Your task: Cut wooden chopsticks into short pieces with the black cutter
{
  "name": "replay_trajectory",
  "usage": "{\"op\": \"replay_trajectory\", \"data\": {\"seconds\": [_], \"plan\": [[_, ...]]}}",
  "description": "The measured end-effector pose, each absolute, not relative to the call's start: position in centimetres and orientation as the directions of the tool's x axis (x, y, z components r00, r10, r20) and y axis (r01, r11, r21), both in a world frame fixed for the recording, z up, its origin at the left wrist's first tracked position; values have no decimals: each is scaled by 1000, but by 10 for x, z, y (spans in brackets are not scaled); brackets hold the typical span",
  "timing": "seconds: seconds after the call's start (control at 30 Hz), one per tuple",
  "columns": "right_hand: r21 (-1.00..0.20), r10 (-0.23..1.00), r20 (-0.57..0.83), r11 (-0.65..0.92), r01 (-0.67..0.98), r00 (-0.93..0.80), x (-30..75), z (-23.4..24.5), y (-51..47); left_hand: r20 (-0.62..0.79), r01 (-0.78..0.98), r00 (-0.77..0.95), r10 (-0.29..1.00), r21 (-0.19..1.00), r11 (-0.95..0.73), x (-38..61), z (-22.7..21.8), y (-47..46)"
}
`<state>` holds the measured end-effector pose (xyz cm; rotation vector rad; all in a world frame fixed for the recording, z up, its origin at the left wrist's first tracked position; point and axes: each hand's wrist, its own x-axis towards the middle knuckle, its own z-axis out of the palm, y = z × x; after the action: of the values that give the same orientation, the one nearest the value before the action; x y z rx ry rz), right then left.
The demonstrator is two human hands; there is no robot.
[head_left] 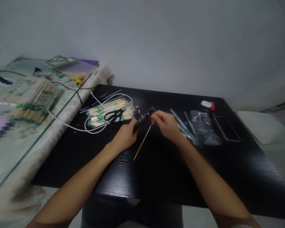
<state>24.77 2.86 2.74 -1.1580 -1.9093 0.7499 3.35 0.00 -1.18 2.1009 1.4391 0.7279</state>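
Note:
Over the black table, my left hand (pixel 125 134) is closed around a dark object (pixel 144 116) whose kind I cannot make out. My right hand (pixel 165 124) pinches at the right end of that object. From under its fingertips a thin wooden stick (pixel 142 142) slants down to the lower left; its upper end is hidden by the fingers. Left of my left hand, black-handled scissors (pixel 115 116) lie on a pile of wrapped chopsticks (pixel 98 112). Small pale bits (pixel 139 111) are scattered behind the dark object.
Empty-looking plastic sleeves (pixel 184 126), a crumpled clear bag (pixel 205 128) and a phone (pixel 226 129) lie on the right. A white cable (pixel 85 129) loops around the chopstick pile. On the covered surface at left sits another chopstick bundle (pixel 35 101).

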Motion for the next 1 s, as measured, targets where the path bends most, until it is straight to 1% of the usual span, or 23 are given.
{"op": "replay_trajectory", "data": {"seconds": [0.27, 0.73, 0.87, 1.0], "plan": [[-792, 912, 307, 404, 457, -273, 246, 25, 29, 119, 712, 288, 950, 637, -295, 34, -9, 0], [-819, 931, 236, 345, 458, -280, 248, 23, 32, 76, 760, 281, 957, 591, -271, 35, -8, 0], [-853, 942, 203, 303, 425, -266, 246, 22, 33, 75, 764, 280, 957, 586, -270, 35, -9, 1], [-920, 964, 139, 209, 330, -225, 243, 17, 34, 81, 760, 275, 958, 592, -268, 35, -11, 1]]}}
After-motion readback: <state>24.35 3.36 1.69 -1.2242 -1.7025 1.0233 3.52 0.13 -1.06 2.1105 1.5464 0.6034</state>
